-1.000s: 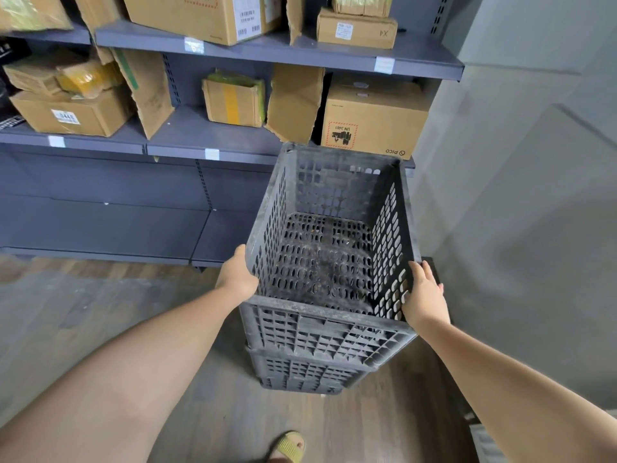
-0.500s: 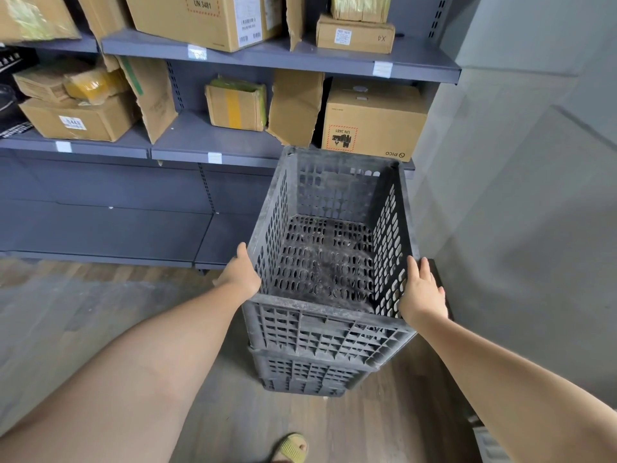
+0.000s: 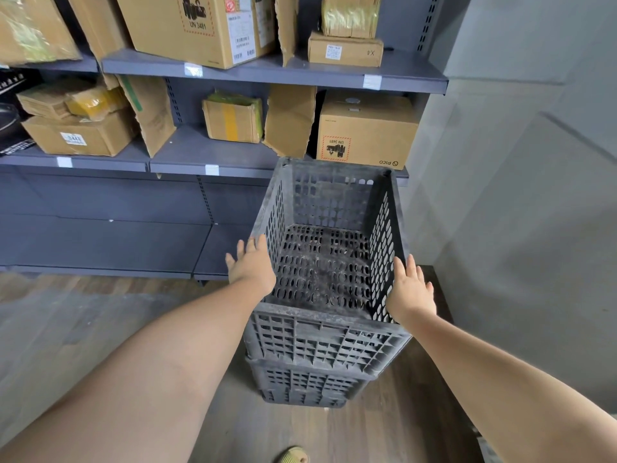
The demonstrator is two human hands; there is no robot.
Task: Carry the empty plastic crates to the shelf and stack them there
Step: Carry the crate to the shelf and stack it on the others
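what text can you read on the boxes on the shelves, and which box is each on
"UN 3481": hazard label on the big top-shelf box.
"X4": small flat top-shelf box.
"UN 3481", upside down: red-bordered label on the lower-shelf box behind the crate.
"PICO", upside down: same box, bottom corner.
Left box label, shipping labels and shelf tags: too blurred to read.

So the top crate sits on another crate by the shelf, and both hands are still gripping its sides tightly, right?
Not quite. The head view shows the left hand and right hand open, fingers spread, beside the top crate, not gripping it. It does sit on the lower crate by the shelf.
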